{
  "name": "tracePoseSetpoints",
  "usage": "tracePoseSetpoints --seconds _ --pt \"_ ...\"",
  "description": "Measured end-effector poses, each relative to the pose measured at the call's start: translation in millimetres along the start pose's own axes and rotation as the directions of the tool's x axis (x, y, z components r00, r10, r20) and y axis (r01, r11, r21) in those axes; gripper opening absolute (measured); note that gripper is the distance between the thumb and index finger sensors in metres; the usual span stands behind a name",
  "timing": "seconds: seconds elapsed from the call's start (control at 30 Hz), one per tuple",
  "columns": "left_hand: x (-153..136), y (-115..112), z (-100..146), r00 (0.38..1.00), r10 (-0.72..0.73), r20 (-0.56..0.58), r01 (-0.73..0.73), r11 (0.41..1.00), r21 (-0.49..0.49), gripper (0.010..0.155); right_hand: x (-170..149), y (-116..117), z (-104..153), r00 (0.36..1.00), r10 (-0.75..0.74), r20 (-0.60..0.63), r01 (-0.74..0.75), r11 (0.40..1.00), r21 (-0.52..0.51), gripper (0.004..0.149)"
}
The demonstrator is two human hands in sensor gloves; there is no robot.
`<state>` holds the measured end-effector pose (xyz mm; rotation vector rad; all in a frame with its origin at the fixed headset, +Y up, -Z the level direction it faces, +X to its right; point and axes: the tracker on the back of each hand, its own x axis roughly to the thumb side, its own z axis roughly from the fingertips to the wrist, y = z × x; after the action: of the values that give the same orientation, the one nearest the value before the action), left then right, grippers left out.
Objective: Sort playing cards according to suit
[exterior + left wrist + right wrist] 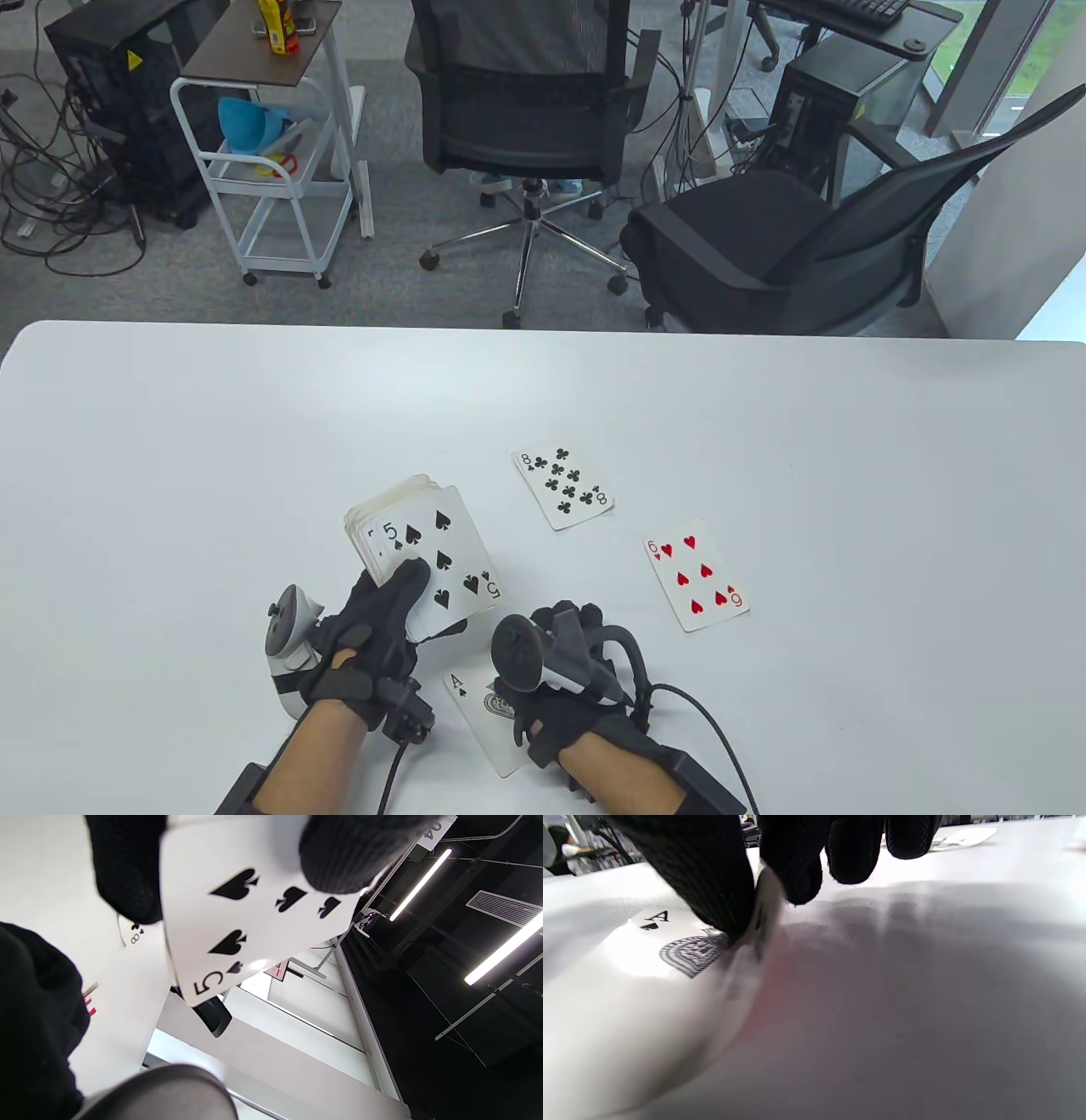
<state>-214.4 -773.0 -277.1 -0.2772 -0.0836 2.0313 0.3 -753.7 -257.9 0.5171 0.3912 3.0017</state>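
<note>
My left hand grips a face-up deck with the five of spades on top, the thumb lying across that card. My right hand pinches the ace of spades between thumb and forefinger just above the table near the front edge; in the right wrist view the ace curls up at the pinched edge. The eight of clubs lies face up in the middle of the table. To its right, nearer the front, lies the six of hearts, also face up.
The white table spreads wide to the left, right and back. Beyond its far edge stand two black office chairs, a white cart and computer towers.
</note>
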Motion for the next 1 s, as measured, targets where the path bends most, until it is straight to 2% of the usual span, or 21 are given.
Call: tracePoseSetpoints --seconds 0.13,0.23,0.43,0.53,0.7,0.77,0.87,0.93,1.0 --pt "-0.1 -0.1 0.5 1.000 0.000 -0.003 0.000 1.000 0.002 0.063 -0.8 1.5 2.1 1.000 0.006 -0.013 -0.006 0.998 0.059 0.050" --pt "0.0 -0.9 0.4 1.000 -0.004 -0.003 0.004 1.000 -0.002 0.063 -6.9 -1.1 1.8 1.000 -0.011 -0.006 0.011 0.999 0.035 0.054" --pt "-2.1 -3.3 0.7 1.000 -0.013 -0.018 0.012 0.999 -0.032 0.063 -42.5 -25.0 6.5 0.980 -0.194 -0.050 0.182 0.966 -0.183 0.051" --pt "-7.0 -9.3 0.0 0.999 -0.018 -0.051 0.014 0.997 -0.080 0.062 -64.4 -36.2 11.8 0.960 -0.275 -0.051 0.247 0.919 -0.307 0.051" --pt "-12.4 -18.2 -1.5 0.992 -0.101 -0.072 0.091 0.987 -0.134 0.063 -83.8 -45.3 18.4 0.916 -0.400 0.014 0.363 0.815 -0.451 0.052" --pt "-14.8 -20.4 -2.3 0.988 -0.125 -0.086 0.111 0.982 -0.151 0.063 -88.9 -47.2 22.3 0.872 -0.478 0.105 0.459 0.722 -0.518 0.052" --pt "-17.0 -22.4 -3.3 0.985 -0.140 -0.098 0.124 0.980 -0.158 0.064 -87.1 -47.8 25.6 0.824 -0.525 0.212 0.545 0.634 -0.548 0.052" --pt "-18.2 -23.3 -3.6 0.982 -0.157 -0.104 0.139 0.976 -0.167 0.064 -82.9 -48.6 27.0 0.819 -0.516 0.251 0.558 0.617 -0.554 0.053" --pt "-19.3 -24.1 -3.8 0.980 -0.169 -0.108 0.149 0.974 -0.172 0.064 -77.9 -48.1 26.9 0.818 -0.514 0.259 0.566 0.637 -0.523 0.054"
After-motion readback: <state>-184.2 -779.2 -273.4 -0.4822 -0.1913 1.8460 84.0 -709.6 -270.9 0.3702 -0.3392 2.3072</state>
